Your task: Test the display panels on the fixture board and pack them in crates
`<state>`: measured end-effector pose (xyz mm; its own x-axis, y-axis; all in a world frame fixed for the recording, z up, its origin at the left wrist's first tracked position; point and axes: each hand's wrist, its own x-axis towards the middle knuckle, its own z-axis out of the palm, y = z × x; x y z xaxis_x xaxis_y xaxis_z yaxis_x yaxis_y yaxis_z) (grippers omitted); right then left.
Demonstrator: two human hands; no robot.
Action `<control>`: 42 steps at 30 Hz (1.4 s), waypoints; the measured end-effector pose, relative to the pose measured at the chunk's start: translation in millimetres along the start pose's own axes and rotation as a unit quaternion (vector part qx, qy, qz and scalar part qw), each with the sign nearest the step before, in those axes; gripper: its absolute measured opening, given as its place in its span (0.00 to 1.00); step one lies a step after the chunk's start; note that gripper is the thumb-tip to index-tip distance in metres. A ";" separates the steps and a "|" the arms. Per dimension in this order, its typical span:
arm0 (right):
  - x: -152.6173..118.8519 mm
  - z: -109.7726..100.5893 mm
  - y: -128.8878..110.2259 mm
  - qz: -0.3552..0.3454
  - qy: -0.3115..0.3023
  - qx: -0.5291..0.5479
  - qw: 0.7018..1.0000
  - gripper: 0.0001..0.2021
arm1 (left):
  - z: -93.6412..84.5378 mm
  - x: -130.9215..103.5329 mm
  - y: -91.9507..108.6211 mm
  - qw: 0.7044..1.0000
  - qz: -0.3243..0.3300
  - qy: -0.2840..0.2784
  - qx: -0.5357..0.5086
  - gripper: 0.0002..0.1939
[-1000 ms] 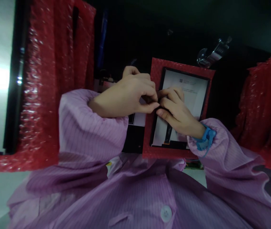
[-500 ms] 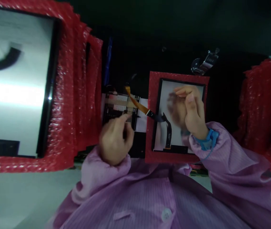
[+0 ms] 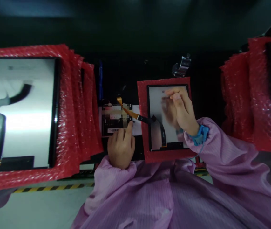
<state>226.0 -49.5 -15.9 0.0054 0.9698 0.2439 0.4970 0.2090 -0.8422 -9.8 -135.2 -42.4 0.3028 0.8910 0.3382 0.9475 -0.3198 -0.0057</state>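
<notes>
The left hand sits palm down at the near edge of a circuit board, index finger stretched out to the board's right-hand edge, the other fingers loosely bent; no object shows in its grasp. The right hand, a blue band round its wrist, is over a display panel, fingers half curled and thumb near them — whether they pinch something small, I cannot tell. The panel lies on red bubble wrap, just right of the board, with the hand mirrored in its surface. An orange ribbon cable slants across the board and meets a black strip that bends down over the panel's left part. Beyond stands a shiny metal object; to the far left another panel rests on a red bubble-wrap stack, and a second red stack stands at right.
</notes>
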 end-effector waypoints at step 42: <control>-109.0 24.8 -73.4 0.035 -0.093 0.028 0.995 0.29 | -62.9 32.4 31.8 0.621 -0.350 0.031 -0.701 0.29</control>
<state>167.4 -167.4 7.3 -0.1243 0.9877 0.0945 0.4514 0.1411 -0.8811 23.7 -136.7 27.6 -0.1794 0.9693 -0.1684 -0.1895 0.1339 0.9727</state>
